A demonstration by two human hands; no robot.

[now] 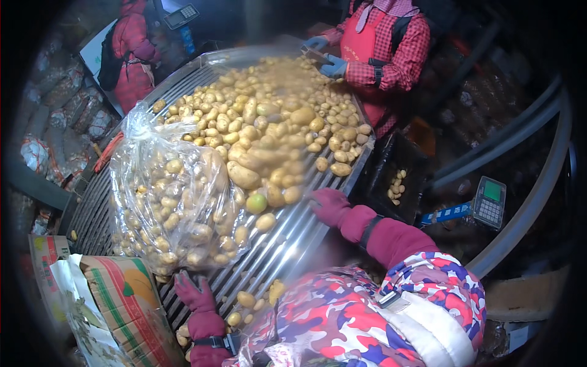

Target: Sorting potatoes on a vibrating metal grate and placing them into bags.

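Observation:
My left hand [196, 293], in a maroon glove, is low on the slatted metal table [293, 243], fingers spread. Its fingertips reach the lower edge of a knotted clear plastic bag [176, 202] full of potatoes; whether they touch is unclear. Near the table's right edge is my right hand [329, 207], also gloved and slightly blurred; its fingers are partly hidden. A heap of loose potatoes [247, 137] spreads beyond both hands. One greenish potato [256, 203] lies at the heap's near side. Several small potatoes [246, 299] rest between my left hand and my body.
A printed cardboard box [128, 303] stands at the near left. To the right are a black crate [390, 183] holding a few potatoes and a keypad display [490, 202]. Across the table a person [376, 55] in blue gloves works; another person [133, 55] stands far left.

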